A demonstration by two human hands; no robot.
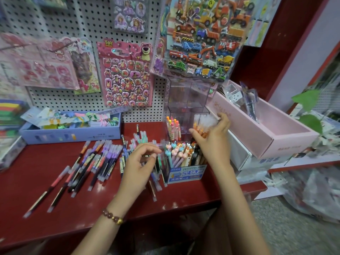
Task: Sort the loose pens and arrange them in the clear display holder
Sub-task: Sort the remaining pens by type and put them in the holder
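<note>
Right hand (213, 137) is gripping a bundle of orange pens (203, 124), fingers and thumb wrapped round the barrels. The frosted caps are pointing toward 12 o'clock at the mouth of the clear display holder (185, 96). Left hand (139, 162) is hovering with curled fingers over the loose pens (95, 161); whether it is pinching 1 is unclear. Those pens are lying scattered on the red desk (184, 197), spreading toward 9 o'clock from the left hand. At 10 o'clock from the right hand, a few pens (173, 127) are standing in 1 compartment of the holder. At 6 o'clock from it, a blue-labelled box (185, 174) is carrying character-topped pens.

The pens are looking light, stiff and smooth, so a bundle is probably fanning apart unless squeezed mid-barrel. Caps may be pulling off, making the barrel the safer hold. The holder is looking thin-walled and light, so it is likely tipping under a hard push.
</note>
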